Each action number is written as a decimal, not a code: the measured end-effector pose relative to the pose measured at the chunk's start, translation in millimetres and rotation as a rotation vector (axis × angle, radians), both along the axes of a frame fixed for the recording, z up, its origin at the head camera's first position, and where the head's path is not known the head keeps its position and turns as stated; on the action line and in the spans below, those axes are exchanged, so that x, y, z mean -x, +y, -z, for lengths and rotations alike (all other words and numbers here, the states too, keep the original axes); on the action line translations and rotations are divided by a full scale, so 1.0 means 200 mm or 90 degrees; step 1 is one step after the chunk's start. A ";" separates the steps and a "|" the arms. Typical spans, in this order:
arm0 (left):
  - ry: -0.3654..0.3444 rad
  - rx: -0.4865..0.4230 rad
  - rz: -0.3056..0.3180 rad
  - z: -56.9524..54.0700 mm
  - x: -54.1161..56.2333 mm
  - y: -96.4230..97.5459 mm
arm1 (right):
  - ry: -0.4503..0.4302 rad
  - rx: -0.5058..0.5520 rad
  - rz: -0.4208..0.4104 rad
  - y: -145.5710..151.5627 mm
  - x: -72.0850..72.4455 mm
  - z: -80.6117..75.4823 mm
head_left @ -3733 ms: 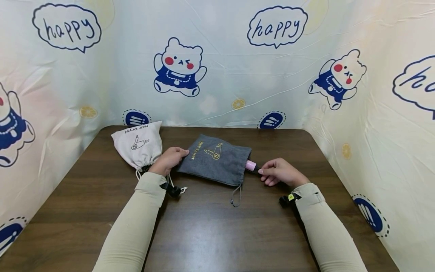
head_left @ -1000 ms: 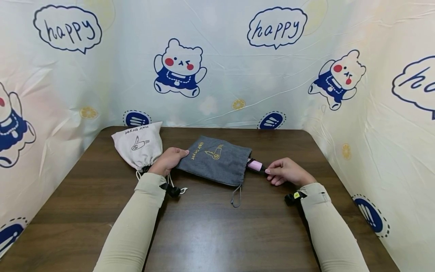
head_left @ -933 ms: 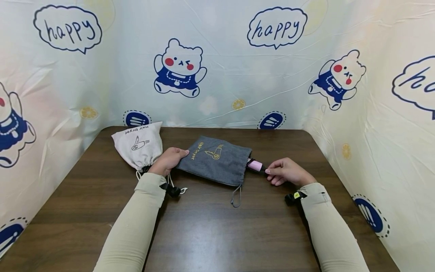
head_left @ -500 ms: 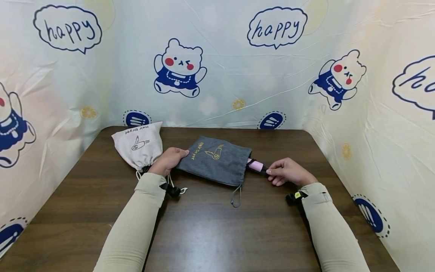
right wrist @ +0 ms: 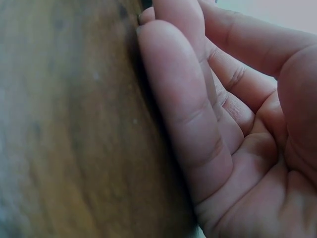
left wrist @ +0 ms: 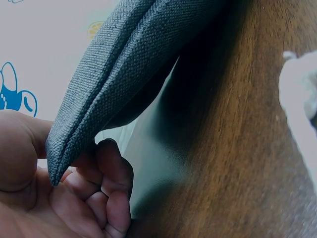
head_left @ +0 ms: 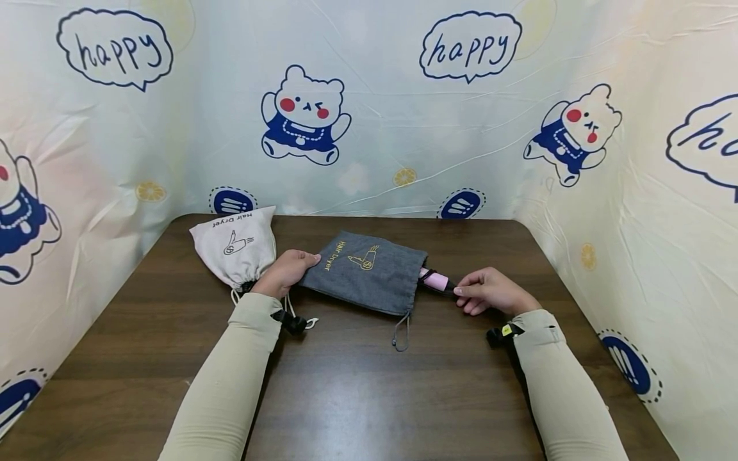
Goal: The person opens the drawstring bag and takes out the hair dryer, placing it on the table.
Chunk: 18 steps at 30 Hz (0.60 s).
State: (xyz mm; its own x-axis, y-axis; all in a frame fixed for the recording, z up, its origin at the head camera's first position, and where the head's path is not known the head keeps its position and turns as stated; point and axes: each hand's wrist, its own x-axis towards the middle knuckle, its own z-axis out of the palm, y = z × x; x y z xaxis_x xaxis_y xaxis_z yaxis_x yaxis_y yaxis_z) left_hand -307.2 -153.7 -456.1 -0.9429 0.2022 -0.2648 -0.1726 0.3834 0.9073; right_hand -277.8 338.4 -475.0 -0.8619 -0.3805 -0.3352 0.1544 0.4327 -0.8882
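A dark grey drawstring bag (head_left: 377, 282), printed in yellow with "Hair Dryer" and a dryer outline, lies on the table with its mouth to the right. My left hand (head_left: 290, 269) pinches its closed left corner; in the left wrist view the bag's seamed corner (left wrist: 84, 106) sits between thumb and fingers. Out of the mouth sticks a pink object (head_left: 435, 280) with black parts, the rest hidden inside the cloth. My right hand (head_left: 492, 292) pinches its black end between thumb and fingertips. In the right wrist view, fingers (right wrist: 178, 94) hide that end.
A white drawstring bag (head_left: 239, 246), also printed "Hair Dryer", lies at the back left, its cord running under my left wrist. The grey bag's cord loop (head_left: 400, 336) hangs toward me. A printed curtain (head_left: 369, 115) surrounds the brown table (head_left: 346, 390).
My right hand has moved right, drawing the pink object farther out of the grey bag, only slightly in the last second. My left hand stays on the bag's corner.
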 end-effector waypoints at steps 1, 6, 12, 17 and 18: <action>0.000 0.000 0.001 0.00 0.00 0.00 | -0.001 0.001 0.000 0.00 0.00 0.00; -0.007 -0.002 0.004 0.00 0.00 0.00 | -0.001 0.003 -0.001 0.00 0.00 0.00; -0.010 -0.004 0.006 -0.01 0.00 0.00 | -0.001 0.000 0.005 0.01 -0.01 -0.01; -0.005 -0.001 0.008 -0.01 -0.01 0.00 | -0.001 0.000 0.006 0.02 -0.01 -0.01; -0.006 -0.001 0.008 -0.01 -0.01 0.00 | -0.001 0.001 0.007 0.02 -0.01 -0.01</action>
State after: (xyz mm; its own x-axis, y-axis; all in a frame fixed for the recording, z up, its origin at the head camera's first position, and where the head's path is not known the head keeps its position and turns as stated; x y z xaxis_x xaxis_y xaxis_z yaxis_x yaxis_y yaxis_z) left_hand -306.0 -154.3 -453.9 -0.9377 0.2144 -0.2733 -0.1763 0.3842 0.9063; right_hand -275.9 342.1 -472.8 -0.8656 -0.3710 -0.3362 0.1610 0.4295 -0.8886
